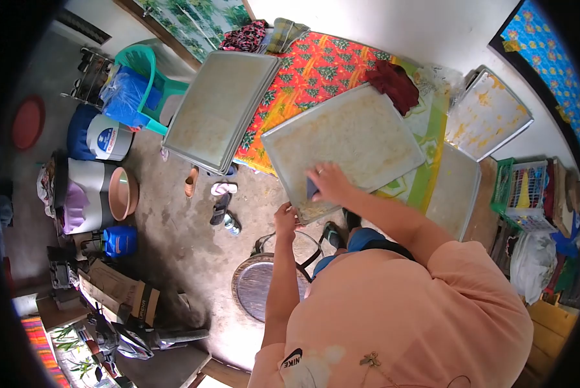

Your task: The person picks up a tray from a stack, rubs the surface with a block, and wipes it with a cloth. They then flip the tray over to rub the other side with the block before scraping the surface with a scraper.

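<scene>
A large worn metal baking tray [361, 132] lies at an angle on the cloth-covered table, its near corner reaching over the table's edge. My left hand [285, 220] is closed on the rim at that near corner. Over the tray's surface, close to the same corner, my right hand [330, 183] presses down a small dark flat piece [312, 189]; the fingers cover much of it, and I cannot tell its kind. Brownish stains mark the tray. A dark red cloth [393, 87] is bunched at its far corner.
A stack of similar trays [219, 110] stands left on the table, with a stained tray [487, 116] leaning at the right wall. A round stool [264, 284] is near my legs. Slippers [221, 209] lie on the floor; a green chair [149, 84] stands beyond.
</scene>
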`<state>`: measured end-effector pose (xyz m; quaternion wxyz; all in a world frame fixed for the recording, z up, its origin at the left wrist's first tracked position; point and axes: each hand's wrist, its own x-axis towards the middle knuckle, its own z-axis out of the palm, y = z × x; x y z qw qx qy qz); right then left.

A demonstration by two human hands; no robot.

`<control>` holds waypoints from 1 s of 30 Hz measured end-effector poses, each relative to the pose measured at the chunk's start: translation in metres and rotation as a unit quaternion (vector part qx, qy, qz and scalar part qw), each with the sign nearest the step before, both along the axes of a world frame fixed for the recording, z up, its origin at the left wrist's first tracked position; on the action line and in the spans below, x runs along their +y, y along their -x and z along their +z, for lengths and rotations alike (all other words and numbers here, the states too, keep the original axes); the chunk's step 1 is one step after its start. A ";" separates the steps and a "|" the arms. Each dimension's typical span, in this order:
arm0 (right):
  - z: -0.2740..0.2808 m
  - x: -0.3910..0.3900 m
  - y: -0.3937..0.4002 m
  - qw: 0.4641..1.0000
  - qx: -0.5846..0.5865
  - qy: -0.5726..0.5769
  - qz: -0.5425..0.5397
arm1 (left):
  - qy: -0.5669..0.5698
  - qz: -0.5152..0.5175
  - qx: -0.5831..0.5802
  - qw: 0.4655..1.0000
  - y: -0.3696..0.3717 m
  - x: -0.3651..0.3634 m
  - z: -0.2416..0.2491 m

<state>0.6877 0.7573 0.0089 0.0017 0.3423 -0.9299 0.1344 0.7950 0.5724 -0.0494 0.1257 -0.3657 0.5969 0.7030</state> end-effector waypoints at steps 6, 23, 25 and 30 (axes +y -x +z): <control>0.010 0.002 0.018 0.999 -0.028 -0.001 -0.022 | -0.005 -0.015 0.002 1.000 0.001 -0.002 0.002; -0.001 0.049 0.020 0.985 -0.064 0.038 -0.157 | -0.001 -0.017 0.004 1.000 0.003 -0.005 0.009; 0.021 0.102 0.047 0.945 -0.078 0.028 -0.317 | -0.010 -0.017 0.000 1.000 -0.002 -0.008 0.008; 0.014 0.225 0.073 0.838 -0.022 -0.017 -0.545 | -0.003 -0.060 0.010 0.998 -0.012 -0.006 0.004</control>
